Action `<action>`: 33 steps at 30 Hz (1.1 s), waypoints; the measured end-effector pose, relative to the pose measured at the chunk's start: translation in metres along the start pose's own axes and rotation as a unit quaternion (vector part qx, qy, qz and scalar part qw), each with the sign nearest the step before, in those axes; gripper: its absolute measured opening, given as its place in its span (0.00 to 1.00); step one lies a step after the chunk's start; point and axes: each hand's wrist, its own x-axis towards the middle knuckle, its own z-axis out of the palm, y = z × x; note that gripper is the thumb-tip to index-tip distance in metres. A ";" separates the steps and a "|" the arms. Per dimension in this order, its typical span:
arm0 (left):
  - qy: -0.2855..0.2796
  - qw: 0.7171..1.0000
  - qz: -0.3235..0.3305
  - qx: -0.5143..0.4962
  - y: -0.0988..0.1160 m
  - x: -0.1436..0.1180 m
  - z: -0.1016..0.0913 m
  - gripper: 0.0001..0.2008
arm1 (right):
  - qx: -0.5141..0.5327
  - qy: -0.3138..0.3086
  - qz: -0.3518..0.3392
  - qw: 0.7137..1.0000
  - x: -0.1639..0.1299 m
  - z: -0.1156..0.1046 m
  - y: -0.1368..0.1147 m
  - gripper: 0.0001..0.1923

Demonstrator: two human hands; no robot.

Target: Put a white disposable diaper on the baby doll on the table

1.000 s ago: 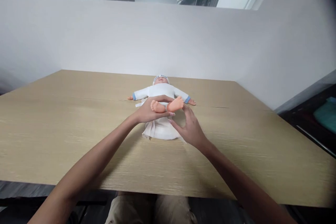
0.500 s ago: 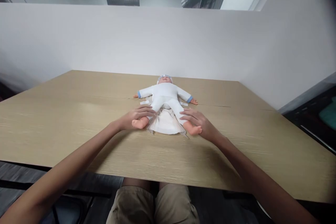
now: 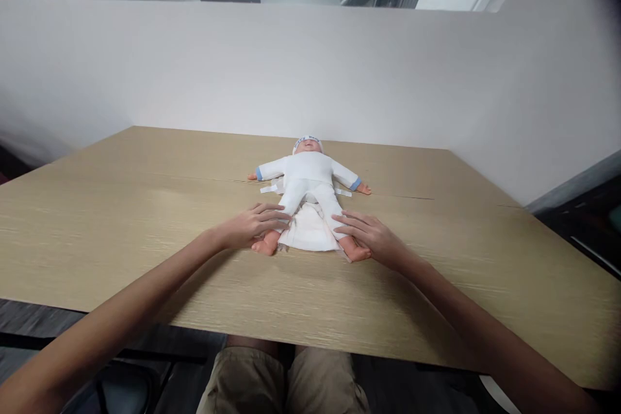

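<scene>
The fingers of the left hand and right hand had moved apart since the earlier frame and lay outstretched, slightly spread, across the doll's lower legs. It lay face-up over a white diaper on the desk, seemingly light and soft-bodied, best held at the firmer-looking ankles.

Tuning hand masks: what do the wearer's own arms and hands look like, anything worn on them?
Slim, sleeveless left forearm and right forearm, without cables or visible markings. The bare left hand and bare right hand have slender fingers, no gloves; no watch or bracelet shows. Nail detail is too small to tell. Khaki cloth shorts are worn below.
</scene>
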 end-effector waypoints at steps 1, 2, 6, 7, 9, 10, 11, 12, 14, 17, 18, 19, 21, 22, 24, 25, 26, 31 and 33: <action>-0.002 1.000 -0.003 -0.005 0.001 0.001 -0.001 0.32 | 0.011 -0.007 0.002 1.000 0.000 -0.003 0.001 0.23; -0.002 1.000 -0.007 -0.011 0.002 0.002 -0.002 0.32 | 0.024 -0.013 0.005 1.000 0.000 -0.006 0.002 0.25; 0.001 0.998 -0.026 -0.065 0.010 0.006 -0.013 0.31 | 0.086 -0.014 0.030 0.996 0.003 -0.016 -0.003 0.24; -0.001 0.996 -0.035 -0.084 0.014 0.008 -0.016 0.30 | 0.091 -0.008 0.040 0.995 0.004 -0.017 -0.008 0.22; -0.006 0.991 -0.065 -0.113 0.023 0.012 -0.022 0.25 | 0.075 -0.001 0.064 0.995 0.007 -0.017 -0.022 0.18; -0.008 0.989 -0.087 -0.118 0.029 0.014 -0.023 0.22 | 0.057 -0.001 0.075 0.996 0.008 -0.015 -0.030 0.18; -0.007 0.987 -0.111 -0.117 0.034 0.017 -0.023 0.19 | 0.036 -0.001 0.085 0.996 0.009 -0.011 -0.039 0.21; -0.004 0.984 -0.137 -0.110 0.040 0.020 -0.020 0.20 | 0.013 -0.001 0.093 0.996 0.011 -0.007 -0.048 0.26; 0.008 0.981 -0.175 -0.079 0.049 0.026 -0.009 0.30 | -0.028 0.005 0.110 0.994 0.014 0.002 -0.063 0.32; 0.040 0.981 -0.189 -0.024 0.053 0.032 0.011 0.31 | -0.073 0.017 0.136 0.988 0.019 0.012 -0.075 0.25; 0.049 0.981 -0.187 -0.011 0.053 0.034 0.015 0.26 | -0.082 0.019 0.141 0.986 0.021 0.013 -0.076 0.22; 0.056 0.981 -0.187 -0.003 0.052 0.035 0.018 0.20 | -0.086 0.021 0.144 0.986 0.023 0.013 -0.075 0.20; 0.070 0.978 -0.194 -0.005 0.048 0.037 0.018 0.10 | -0.083 0.024 0.144 0.986 0.027 0.011 -0.070 0.19; 0.079 0.976 -0.204 -0.016 0.046 0.039 0.015 0.08 | -0.077 0.024 0.144 0.986 0.030 0.009 -0.066 0.17; 0.107 0.965 -0.231 -0.059 0.040 0.044 0.007 0.09 | -0.053 0.032 0.156 0.986 0.035 0.004 -0.055 0.14; 0.124 0.958 -0.244 -0.088 0.037 0.048 0.002 0.11 | -0.031 0.038 0.169 0.984 0.039 0.001 -0.049 0.13; 0.142 0.950 -0.254 -0.116 0.033 0.052 -0.004 0.12 | -0.003 0.047 0.185 0.982 0.043 -0.002 -0.043 0.13; 0.212 0.923 -0.273 -0.166 0.001 0.084 -0.025 0.15 | 0.084 0.124 0.218 0.964 0.078 -0.017 -0.008 0.16; 0.219 0.911 -0.291 -0.191 -0.017 0.099 -0.030 0.15 | 0.092 0.141 0.236 0.957 0.095 -0.021 0.009 0.17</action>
